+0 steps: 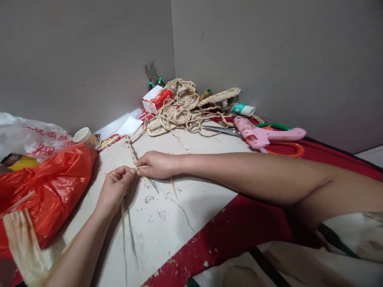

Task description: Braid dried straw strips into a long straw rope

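A braided straw cord [132, 151] runs down from the straw pile toward both hands. My right hand [157, 164] pinches the cord's lower end, where the loose strands begin. Close against it, my left hand [117, 184] holds a straw strand [123, 235] between thumb and fingers, and that strand hangs down below it. More loose strands [174, 201] spread from the right hand over the white board [167, 223]. The fingertips nearly touch, so the exact crossing of the strands is hidden.
Behind the hands lie coiled straw braids [179, 113], a red-and-white box [157, 100] and pliers [153, 75]. A pink glue gun [266, 133] rests over orange-handled scissors [289, 149] at right. At left are a paper cup [84, 136], a red plastic bag [66, 183] and pale husk strips [22, 239].
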Motion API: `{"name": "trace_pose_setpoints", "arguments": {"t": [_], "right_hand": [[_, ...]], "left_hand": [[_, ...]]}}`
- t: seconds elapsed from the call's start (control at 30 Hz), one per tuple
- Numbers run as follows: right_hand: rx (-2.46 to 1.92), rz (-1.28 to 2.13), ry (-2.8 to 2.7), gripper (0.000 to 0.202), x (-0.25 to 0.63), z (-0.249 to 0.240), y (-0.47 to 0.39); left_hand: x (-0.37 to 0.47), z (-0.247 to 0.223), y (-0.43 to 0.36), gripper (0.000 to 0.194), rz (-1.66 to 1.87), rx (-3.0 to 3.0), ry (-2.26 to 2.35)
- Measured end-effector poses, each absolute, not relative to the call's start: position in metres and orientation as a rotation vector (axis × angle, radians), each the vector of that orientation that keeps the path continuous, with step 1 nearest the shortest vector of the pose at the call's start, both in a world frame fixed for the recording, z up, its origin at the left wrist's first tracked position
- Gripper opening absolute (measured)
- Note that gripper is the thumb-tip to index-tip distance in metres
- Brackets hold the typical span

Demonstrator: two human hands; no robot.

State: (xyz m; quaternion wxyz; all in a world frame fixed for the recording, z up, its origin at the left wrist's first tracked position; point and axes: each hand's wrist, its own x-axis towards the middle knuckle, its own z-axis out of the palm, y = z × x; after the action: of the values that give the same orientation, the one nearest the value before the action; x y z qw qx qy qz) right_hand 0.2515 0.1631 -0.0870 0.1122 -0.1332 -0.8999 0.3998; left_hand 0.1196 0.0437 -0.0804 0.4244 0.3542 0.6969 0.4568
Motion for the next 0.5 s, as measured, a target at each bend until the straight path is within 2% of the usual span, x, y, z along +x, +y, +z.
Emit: {"name": "trace_pose_setpoints", "arguments": {"t": [0.13,0.5], "right_hand": [[-0.420,1.018,-2.694,0.023,0.253,-0.088,0.163],[-0.494,0.937,-2.825,0.021,0.261,-0.063,0.157]], "left_hand": [[0.121,-0.081,0.043,0.029,1.133,0.872,1.744],[0.123,-0.082,0.044,0.027,1.143,0.864,1.760]]}}
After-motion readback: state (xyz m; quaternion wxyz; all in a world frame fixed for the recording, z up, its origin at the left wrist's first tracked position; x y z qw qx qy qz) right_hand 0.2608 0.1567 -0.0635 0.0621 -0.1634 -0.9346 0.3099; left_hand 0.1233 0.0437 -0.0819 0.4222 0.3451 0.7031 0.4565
